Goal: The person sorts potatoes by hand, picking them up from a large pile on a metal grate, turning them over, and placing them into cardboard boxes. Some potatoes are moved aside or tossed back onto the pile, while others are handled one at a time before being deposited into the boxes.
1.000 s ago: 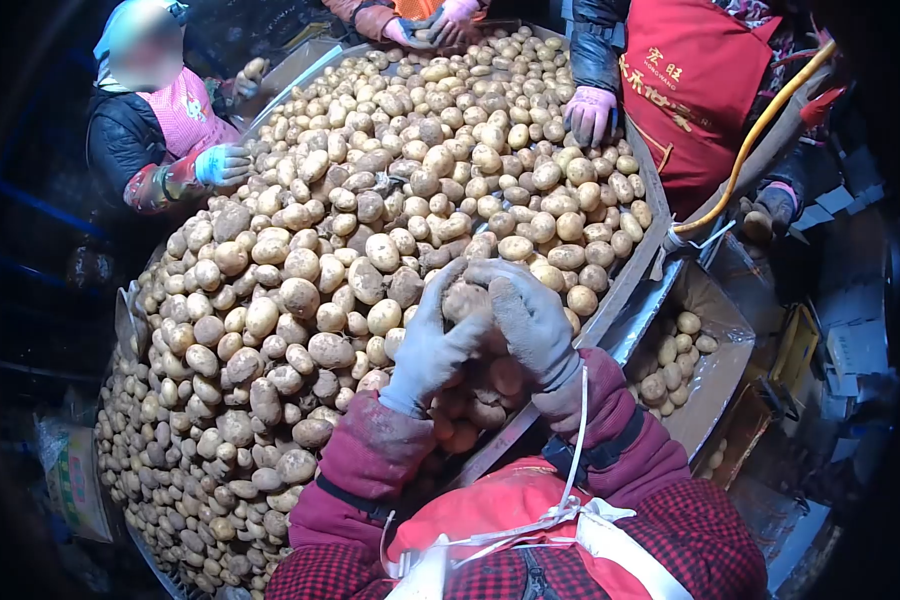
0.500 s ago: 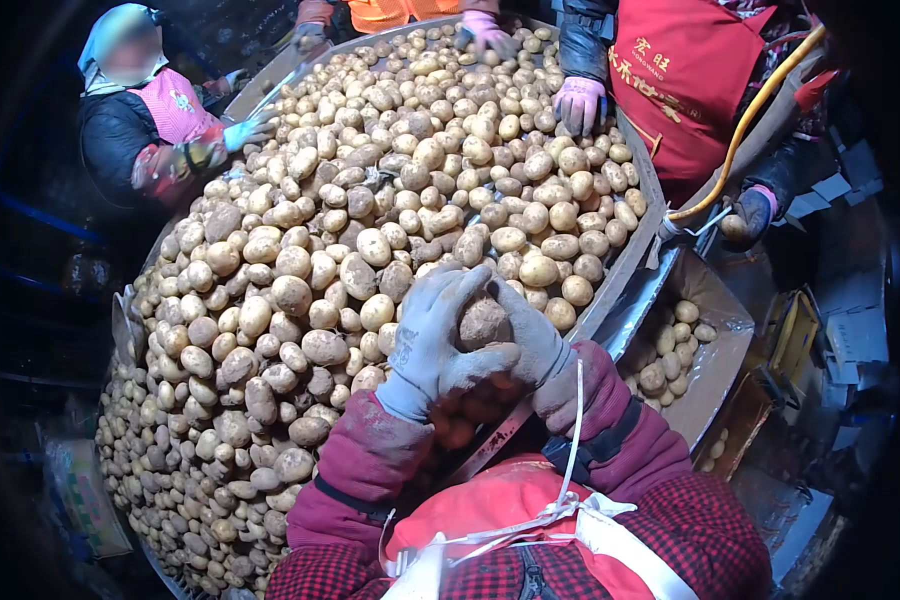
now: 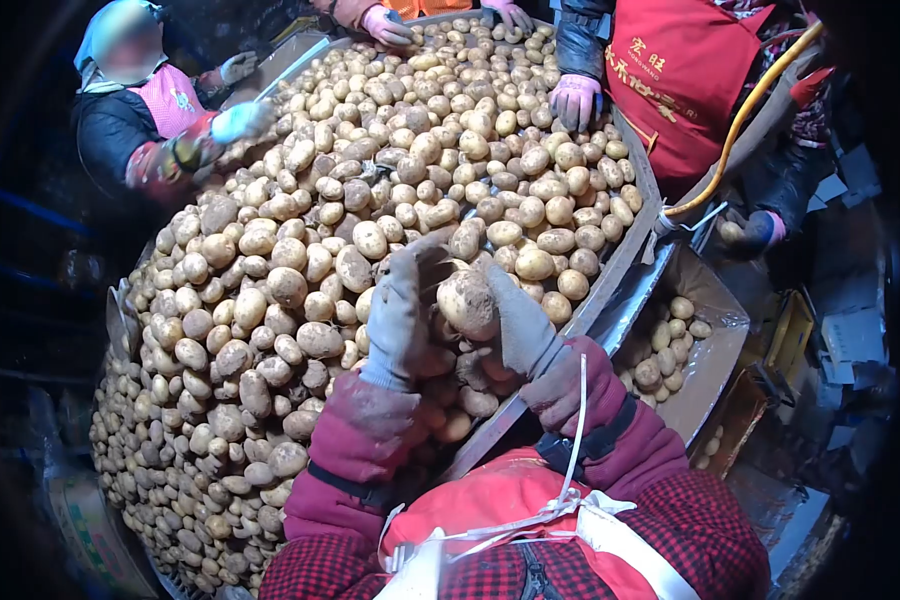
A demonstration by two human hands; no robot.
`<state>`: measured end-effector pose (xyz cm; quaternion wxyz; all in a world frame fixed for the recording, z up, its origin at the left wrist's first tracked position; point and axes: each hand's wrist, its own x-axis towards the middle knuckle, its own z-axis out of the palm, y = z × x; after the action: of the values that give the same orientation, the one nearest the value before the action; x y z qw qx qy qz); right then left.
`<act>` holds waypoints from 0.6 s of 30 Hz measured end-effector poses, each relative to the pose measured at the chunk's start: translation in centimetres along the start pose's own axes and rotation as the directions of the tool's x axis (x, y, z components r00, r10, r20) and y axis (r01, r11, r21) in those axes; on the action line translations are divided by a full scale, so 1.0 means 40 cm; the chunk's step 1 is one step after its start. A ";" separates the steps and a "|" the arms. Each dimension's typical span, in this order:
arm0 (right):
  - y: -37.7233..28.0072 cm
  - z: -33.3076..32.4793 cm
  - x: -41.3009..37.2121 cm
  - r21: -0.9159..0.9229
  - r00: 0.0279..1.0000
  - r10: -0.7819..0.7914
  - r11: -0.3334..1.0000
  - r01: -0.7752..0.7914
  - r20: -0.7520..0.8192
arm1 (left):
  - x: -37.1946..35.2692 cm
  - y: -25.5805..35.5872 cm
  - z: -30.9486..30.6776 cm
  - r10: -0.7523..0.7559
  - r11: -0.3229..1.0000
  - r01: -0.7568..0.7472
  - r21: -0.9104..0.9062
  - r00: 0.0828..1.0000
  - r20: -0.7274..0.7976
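Observation:
A large, soil-marked potato (image 3: 467,303) is raised just above the heap, between my two grey-gloved hands. My right hand (image 3: 522,322) grips it from the right side, its fingers partly hidden behind it. On the other side, my left hand (image 3: 398,312) is open, with fingers stretched up and slightly curved and the palm turned toward the potato. Whether the left palm touches it is hard to see. Beneath and around both hands lie many loose potatoes (image 3: 320,340), some pale and clean, others coated in dirt.
A metal rim (image 3: 620,275) edges the heap on the right. Beyond it stands a lined cardboard box (image 3: 715,350) with potatoes inside. Co-workers' gloved hands (image 3: 576,102) are over the far side; another person (image 3: 135,110) works at upper left. A yellow hose (image 3: 745,120) hangs at right.
My hands have moved apart: the left has come off the potato and opened, while the right keeps hold. More of the potato shows. Co-workers' hands at the far side have shifted.

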<state>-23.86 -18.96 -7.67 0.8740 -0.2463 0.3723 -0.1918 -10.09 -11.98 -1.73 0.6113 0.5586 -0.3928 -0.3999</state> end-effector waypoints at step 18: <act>-0.021 0.009 -0.081 -0.302 0.897 -0.443 0.856 0.420 -0.006 | -0.051 -0.079 0.043 0.137 0.911 -0.115 0.395 0.990 -0.026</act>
<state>-25.83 -17.85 -5.15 0.7478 -0.4427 0.3645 -0.3347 -12.61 -10.89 -4.84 0.5216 0.6538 -0.4839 -0.2577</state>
